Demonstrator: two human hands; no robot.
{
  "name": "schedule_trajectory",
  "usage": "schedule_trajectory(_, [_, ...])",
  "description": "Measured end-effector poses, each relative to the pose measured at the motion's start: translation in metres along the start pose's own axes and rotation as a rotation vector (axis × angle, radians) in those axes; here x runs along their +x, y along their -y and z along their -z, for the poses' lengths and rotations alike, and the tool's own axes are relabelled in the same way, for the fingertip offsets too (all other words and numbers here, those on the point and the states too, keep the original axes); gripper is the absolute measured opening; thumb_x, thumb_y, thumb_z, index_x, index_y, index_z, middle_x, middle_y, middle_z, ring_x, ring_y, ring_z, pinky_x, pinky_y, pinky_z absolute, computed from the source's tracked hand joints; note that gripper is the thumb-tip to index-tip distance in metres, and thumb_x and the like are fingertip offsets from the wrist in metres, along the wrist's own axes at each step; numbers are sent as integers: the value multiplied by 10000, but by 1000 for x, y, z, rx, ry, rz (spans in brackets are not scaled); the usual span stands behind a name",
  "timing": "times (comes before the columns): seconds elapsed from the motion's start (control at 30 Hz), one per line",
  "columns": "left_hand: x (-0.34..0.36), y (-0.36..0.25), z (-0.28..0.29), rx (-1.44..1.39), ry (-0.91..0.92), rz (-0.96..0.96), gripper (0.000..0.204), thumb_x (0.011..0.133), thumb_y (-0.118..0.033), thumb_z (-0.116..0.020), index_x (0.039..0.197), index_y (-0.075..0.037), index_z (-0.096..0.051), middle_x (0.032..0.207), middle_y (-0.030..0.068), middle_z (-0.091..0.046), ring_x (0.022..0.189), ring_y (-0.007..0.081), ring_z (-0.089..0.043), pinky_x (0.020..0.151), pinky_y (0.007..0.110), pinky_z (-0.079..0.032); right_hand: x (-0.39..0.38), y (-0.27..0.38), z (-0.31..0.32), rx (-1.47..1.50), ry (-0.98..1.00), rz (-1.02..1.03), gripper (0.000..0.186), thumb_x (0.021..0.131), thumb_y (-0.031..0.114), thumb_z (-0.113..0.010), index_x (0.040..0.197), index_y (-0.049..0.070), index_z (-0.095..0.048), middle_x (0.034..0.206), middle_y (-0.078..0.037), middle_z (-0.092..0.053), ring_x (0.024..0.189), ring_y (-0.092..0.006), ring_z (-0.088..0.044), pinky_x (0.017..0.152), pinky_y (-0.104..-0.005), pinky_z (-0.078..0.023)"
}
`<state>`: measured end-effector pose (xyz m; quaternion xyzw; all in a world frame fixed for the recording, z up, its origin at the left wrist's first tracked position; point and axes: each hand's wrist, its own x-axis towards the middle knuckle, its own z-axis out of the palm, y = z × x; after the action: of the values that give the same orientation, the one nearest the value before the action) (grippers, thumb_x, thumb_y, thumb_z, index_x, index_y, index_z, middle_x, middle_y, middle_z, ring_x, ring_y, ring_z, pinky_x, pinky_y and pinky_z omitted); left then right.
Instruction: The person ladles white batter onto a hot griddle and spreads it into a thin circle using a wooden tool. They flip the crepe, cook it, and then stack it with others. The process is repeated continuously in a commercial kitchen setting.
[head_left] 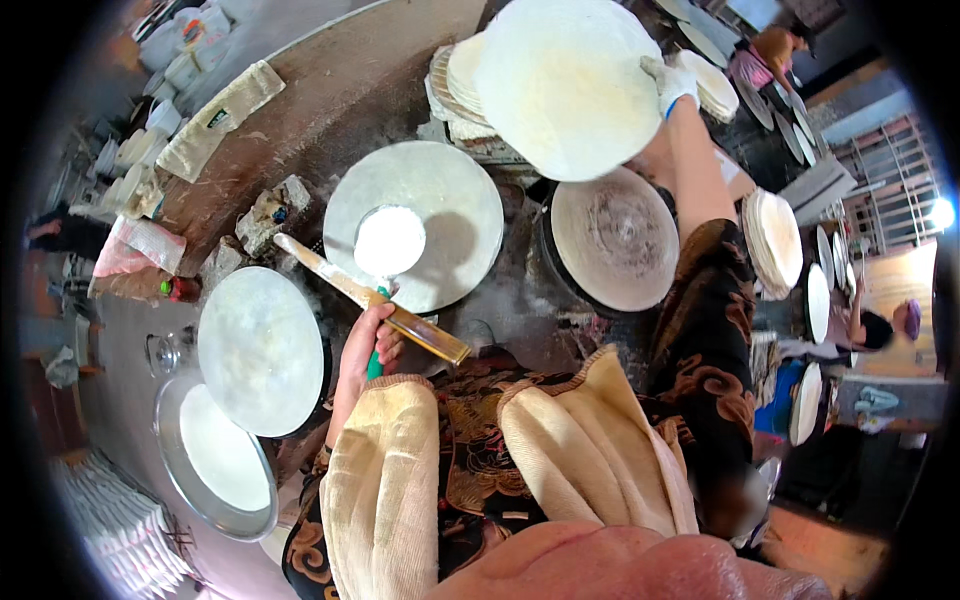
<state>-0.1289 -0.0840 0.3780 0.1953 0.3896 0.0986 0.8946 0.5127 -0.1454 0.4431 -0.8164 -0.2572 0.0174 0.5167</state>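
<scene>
My left hand (372,340) is closed on a green-handled ladle (379,355) and a long wooden scraper (325,267). The ladle's bowl (390,240), bright with white batter, is over a pale round griddle (462,193). My right hand (670,85), in a white glove, grips the edge of a large, thin, pale round sheet (560,85), raised at the upper middle. Just below it sits a browner, stained round griddle (612,248). To the left is another pale round griddle (255,340), beside a steel basin (262,510) of white batter.
Stacks of round sheets stand behind (458,75) and at right (770,240). A curved ledge (330,60) holds cloths and rubble. Two other people work at upper right (760,60) and far right (865,325) beside more round discs; a dark-clothed figure (70,230) is at far left.
</scene>
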Motion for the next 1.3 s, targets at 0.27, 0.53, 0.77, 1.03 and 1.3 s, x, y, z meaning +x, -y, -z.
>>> schedule_trajectory(0.27, [17, 6, -5, -299, -198, -209, 342, 920, -136, -484, 1260, -111, -456, 497, -43, -322, 323, 66, -327, 276, 206, -307, 94, -106, -182, 727, -146, -586, 416, 790, 195, -716, 1091, -67, -601, 1092, -125, -635, 907, -239, -596, 828, -329, -462])
schedule_trajectory(0.53, [40, -3, -38, -332, -298, -251, 338, 916, -161, -502, 1250, -125, -468, 458, -50, -329, 299, 73, -324, 276, 202, -302, 113, -186, -256, 709, -52, -914, 594, 867, 391, -568, 1301, -2, -470, 1346, -165, -487, 1166, -292, -485, 998, -343, -360])
schedule_trajectory(0.77, [56, -14, -55, -357, -300, -193, 381, 922, -173, -476, 1299, -141, -443, 417, -45, -311, 285, 80, -309, 281, 203, -292, 154, -158, -267, 712, 15, -849, 620, 828, 360, -618, 1299, -14, -467, 1337, -188, -486, 1146, -301, -509, 977, -348, -385])
schedule_trajectory(1.03, [61, -9, -50, -355, -212, -213, 401, 932, -159, -446, 1333, -164, -418, 439, -52, -262, 302, 76, -290, 292, 207, -272, 94, -194, -213, 196, -26, -729, 658, 784, 325, -675, 1297, -27, -464, 1328, -215, -484, 1122, -310, -536, 954, -355, -413])
schedule_trajectory(1.3, [72, -12, -34, -166, -90, -168, 296, 930, -212, -506, 656, -126, -431, 419, -43, -332, 294, 76, -312, 287, 202, -265, -139, -51, -168, 141, 287, 15, 474, 839, 277, -627, 1157, -71, -571, 1056, -157, -654, 989, -233, -610, 896, -332, -457])
